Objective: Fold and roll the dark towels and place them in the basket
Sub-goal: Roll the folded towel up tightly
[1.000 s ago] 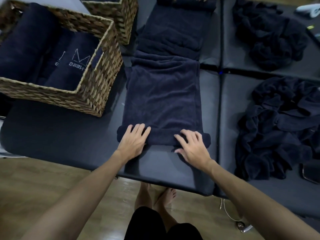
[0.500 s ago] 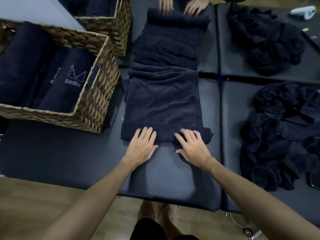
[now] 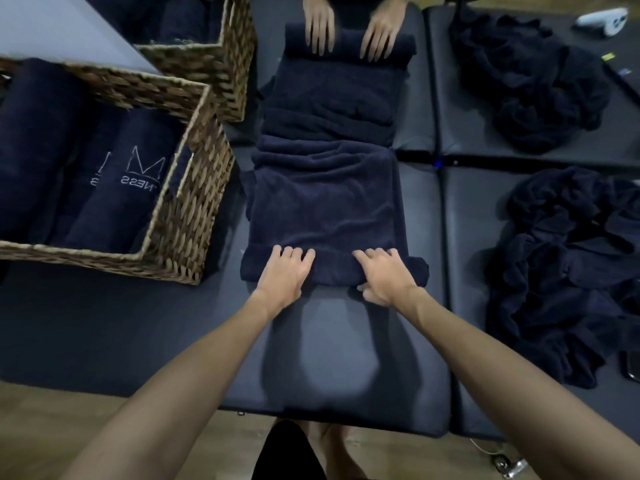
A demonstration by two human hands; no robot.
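Observation:
A long folded dark towel [image 3: 323, 202] lies flat on the padded table [image 3: 104, 323], its near end turned into a low roll [image 3: 334, 268]. My left hand [image 3: 285, 273] presses on the roll's left part with straight fingers. My right hand [image 3: 384, 275] presses on its right part, thumb tucked at the roll's near side. A woven basket [image 3: 180, 216] to the left holds several rolled dark towels [image 3: 117, 188] with white lettering.
Across the table another person's hands [image 3: 349, 32] roll a second dark towel [image 3: 332, 95]. A second woven basket [image 3: 221, 64] stands at the back left. Loose dark towels lie heaped at the right [image 3: 568, 271] and back right [image 3: 540, 84].
The roll has moved slightly farther away under both my hands. The view has tilted up, bringing the other person's hands into sight.

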